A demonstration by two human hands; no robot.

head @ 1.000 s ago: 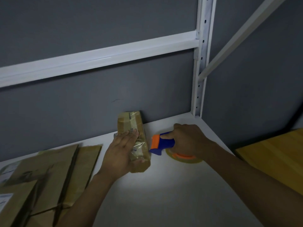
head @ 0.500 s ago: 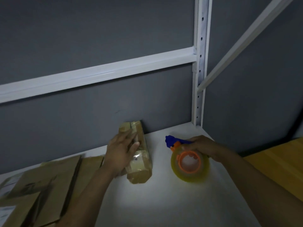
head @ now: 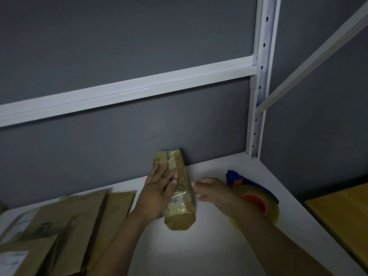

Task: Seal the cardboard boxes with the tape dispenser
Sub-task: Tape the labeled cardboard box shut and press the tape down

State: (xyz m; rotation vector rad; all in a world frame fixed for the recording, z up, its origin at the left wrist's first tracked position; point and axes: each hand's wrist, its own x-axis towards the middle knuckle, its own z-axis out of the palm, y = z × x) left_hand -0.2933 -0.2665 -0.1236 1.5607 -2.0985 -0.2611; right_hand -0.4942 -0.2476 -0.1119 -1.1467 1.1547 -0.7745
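Observation:
A small narrow cardboard box (head: pixel 179 214), wrapped in shiny clear tape, lies on the white shelf (head: pixel 199 253) with its far end against the grey wall. My left hand (head: pixel 157 194) lies flat on its top and left side, fingers straight. The blue and orange tape dispenser (head: pixel 253 198) with its clear tape roll sits on the shelf to the right of the box. My right hand (head: pixel 215 193) hovers between box and dispenser, fingers loosely spread toward the box, holding nothing.
Several flattened cardboard boxes (head: pixel 65 230) lie at the left of the shelf. A white upright post (head: pixel 258 100) and crossbar (head: pixel 127 90) stand at the back. A yellow wooden surface (head: pixel 342 218) lies at the right, past the shelf edge.
My right hand let go of the tape dispenser, which now rests on the shelf, and moved left toward the box. My left hand stayed on the box.

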